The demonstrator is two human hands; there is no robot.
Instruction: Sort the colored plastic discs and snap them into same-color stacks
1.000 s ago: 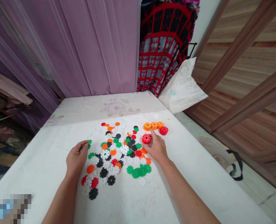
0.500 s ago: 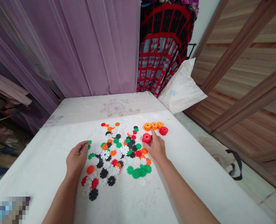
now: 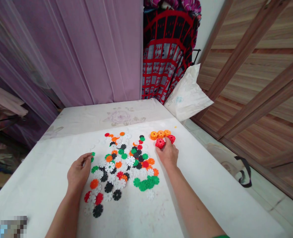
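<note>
My right hand (image 3: 168,153) is closed round a stack of red notched plastic discs (image 3: 160,143). It is beside another red stack (image 3: 171,138), partly hidden by my fingers, and in front of several stacks of orange-yellow discs (image 3: 160,134). My left hand (image 3: 79,168) is at the left edge of the loose discs, fingers curled in a pinch on green discs (image 3: 93,154) that show at its fingertips. Between my hands lies a scattered spread of white, black, orange, red and green discs (image 3: 118,164). A cluster of green discs (image 3: 146,183) lies at its front right.
A white cloth covers the table (image 3: 201,185). Behind it hangs a purple curtain (image 3: 106,49). A white bag (image 3: 187,96) stands at the far right corner, near a wooden wardrobe (image 3: 260,82). A pixelated object (image 3: 7,227) is at the lower left.
My right hand has moved a little to the right with the red stack, closer to the other red stack. My left hand stays by the green discs. The camera view has shifted slightly.
</note>
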